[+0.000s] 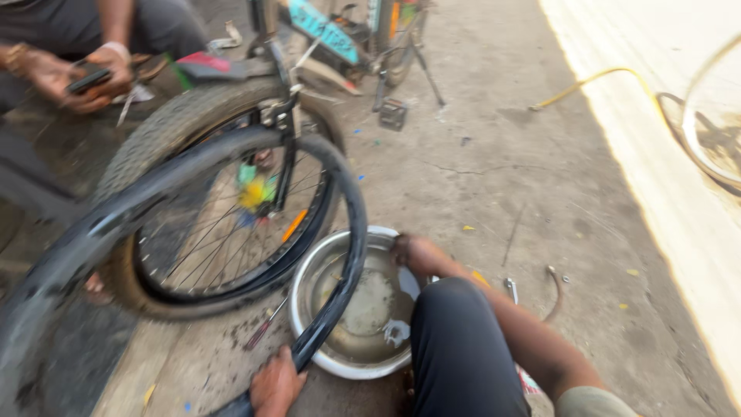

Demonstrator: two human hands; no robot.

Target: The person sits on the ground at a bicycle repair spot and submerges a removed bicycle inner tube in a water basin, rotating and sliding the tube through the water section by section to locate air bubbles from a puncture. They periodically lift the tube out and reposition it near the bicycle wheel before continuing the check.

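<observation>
Nearest, at six o'clock, the left hand [274, 384] is curling its fingers around the black inner tube [340, 255], which is arcing up over the metal basin [324, 351] of murky water. Just beyond, toward five o'clock, the right hand [413, 253] is resting on the basin's far rim; whether its fingers are gripping anything I cannot tell. Farther off, at ten o'clock, the bicycle wheel [177, 123] is standing upright, and another person's hands [77, 73] are holding a phone [87, 80].

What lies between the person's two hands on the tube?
In the head view, the black inner tube runs from the left hand to the right hand, crossing the metal basin of murky water.
</observation>
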